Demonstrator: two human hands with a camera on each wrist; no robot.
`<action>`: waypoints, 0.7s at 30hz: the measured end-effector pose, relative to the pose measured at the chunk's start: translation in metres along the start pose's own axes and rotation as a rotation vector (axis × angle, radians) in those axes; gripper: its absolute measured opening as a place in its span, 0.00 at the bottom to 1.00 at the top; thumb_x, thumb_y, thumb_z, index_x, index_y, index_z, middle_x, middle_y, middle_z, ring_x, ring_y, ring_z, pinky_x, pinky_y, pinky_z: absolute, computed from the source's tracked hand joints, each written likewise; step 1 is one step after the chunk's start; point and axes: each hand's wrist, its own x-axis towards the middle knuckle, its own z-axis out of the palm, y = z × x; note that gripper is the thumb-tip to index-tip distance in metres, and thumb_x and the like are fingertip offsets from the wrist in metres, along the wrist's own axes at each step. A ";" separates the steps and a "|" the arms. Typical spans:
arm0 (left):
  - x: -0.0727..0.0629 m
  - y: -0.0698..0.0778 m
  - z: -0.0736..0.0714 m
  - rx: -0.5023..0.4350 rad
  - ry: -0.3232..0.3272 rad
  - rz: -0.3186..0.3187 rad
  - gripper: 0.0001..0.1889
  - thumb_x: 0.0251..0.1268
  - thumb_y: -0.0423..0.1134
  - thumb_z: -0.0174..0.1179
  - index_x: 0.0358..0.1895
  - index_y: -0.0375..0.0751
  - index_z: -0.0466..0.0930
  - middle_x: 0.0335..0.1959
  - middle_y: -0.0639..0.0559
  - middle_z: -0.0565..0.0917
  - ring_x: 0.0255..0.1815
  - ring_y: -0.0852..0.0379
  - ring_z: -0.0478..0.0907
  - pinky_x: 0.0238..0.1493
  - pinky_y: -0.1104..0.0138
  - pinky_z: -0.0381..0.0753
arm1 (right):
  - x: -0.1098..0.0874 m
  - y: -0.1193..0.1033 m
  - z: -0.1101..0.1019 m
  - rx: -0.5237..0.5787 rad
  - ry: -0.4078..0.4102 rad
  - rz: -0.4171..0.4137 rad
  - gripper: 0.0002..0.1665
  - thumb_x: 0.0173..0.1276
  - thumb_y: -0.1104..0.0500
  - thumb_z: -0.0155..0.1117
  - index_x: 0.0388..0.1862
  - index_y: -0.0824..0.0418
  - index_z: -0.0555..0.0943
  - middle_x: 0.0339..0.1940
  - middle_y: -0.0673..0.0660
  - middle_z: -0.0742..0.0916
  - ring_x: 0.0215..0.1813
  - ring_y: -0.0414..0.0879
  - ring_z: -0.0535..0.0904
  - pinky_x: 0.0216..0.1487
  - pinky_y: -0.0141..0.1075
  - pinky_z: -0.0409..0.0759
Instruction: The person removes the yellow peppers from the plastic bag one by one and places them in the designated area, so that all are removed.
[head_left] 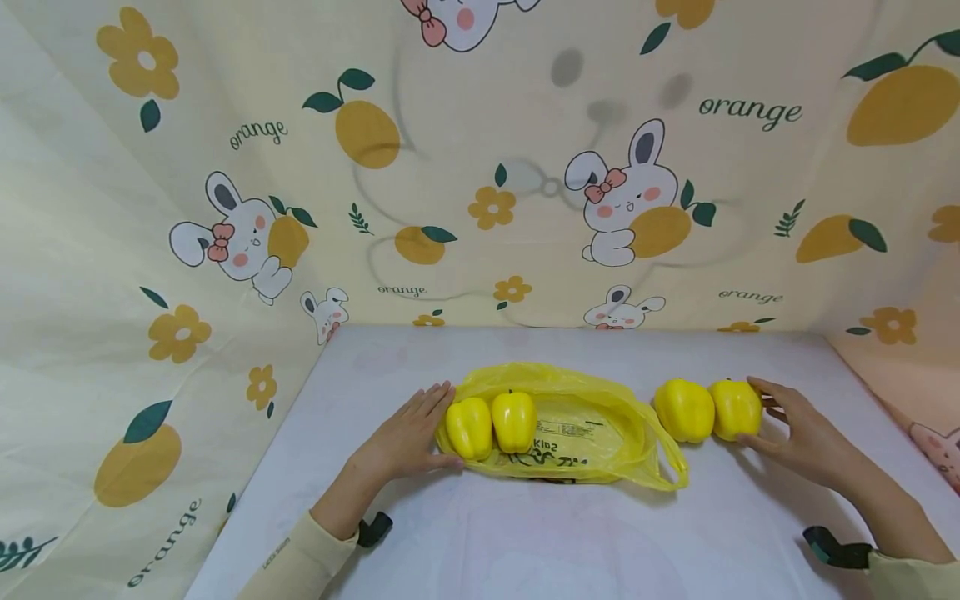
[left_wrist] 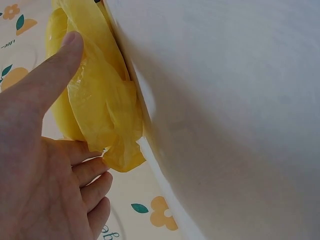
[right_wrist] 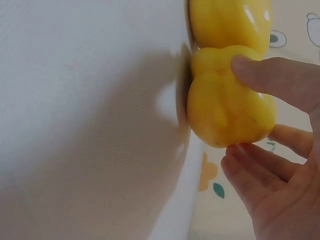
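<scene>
A yellow plastic bag (head_left: pixel 592 417) lies spread on the table with its mouth facing up. Two yellow bell peppers, a left one (head_left: pixel 469 428) and a right one (head_left: pixel 514 422), sit at its left end. My left hand (head_left: pixel 401 433) rests against that end, fingers fairly straight; in the left wrist view the thumb touches the bag's plastic (left_wrist: pixel 102 95). Right of the bag stand two more peppers side by side. My right hand (head_left: pixel 798 429) holds the outer bell pepper (head_left: pixel 737 409) between thumb and fingers. The inner pepper (head_left: pixel 684 410) touches it on the left.
A white cloth covers the table (head_left: pixel 570 542). Behind it hangs a cream curtain (head_left: pixel 450 192) printed with rabbits, oranges and flowers, which also runs along the left side. The bag's handle loop (head_left: pixel 675 467) reaches toward the two right-hand peppers.
</scene>
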 end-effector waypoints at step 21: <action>0.001 -0.001 0.000 -0.025 -0.017 -0.009 0.62 0.63 0.71 0.70 0.88 0.36 0.49 0.89 0.43 0.52 0.89 0.45 0.49 0.89 0.51 0.47 | -0.001 -0.009 -0.008 -0.023 0.061 -0.050 0.60 0.59 0.60 0.86 0.81 0.74 0.61 0.68 0.85 0.70 0.59 0.81 0.71 0.52 0.80 0.75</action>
